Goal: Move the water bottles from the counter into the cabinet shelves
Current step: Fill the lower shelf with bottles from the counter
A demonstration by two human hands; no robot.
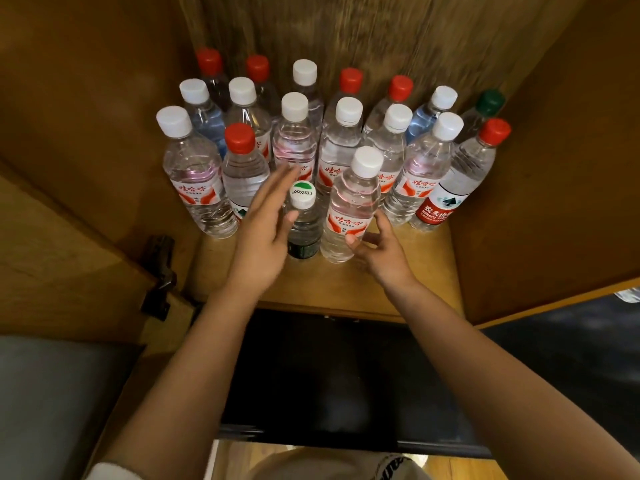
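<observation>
Placing step, seemingly just finished: left hand (265,233) wide, fingers straight beside short bottle (303,223). Right hand (375,249) loosely spread, perhaps brushing tall bottle (351,209). Next: back to counter for more.

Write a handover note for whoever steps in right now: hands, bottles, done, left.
Left hand: open, fingers straight, beside the small green-label bottle, thumb near its neck, not gripping.
Right hand: open, fingers loosely spread at the base of the front white-cap bottle, not closed on it.
Both bottles stand upright at the front of the cabinet shelf, ahead of rows of upright red-, white- and green-capped bottles.
Done: shelf largely stocked.
Left: something pale, unidentifiable, shows at the right edge; check the counter, mostly out of view.
</observation>
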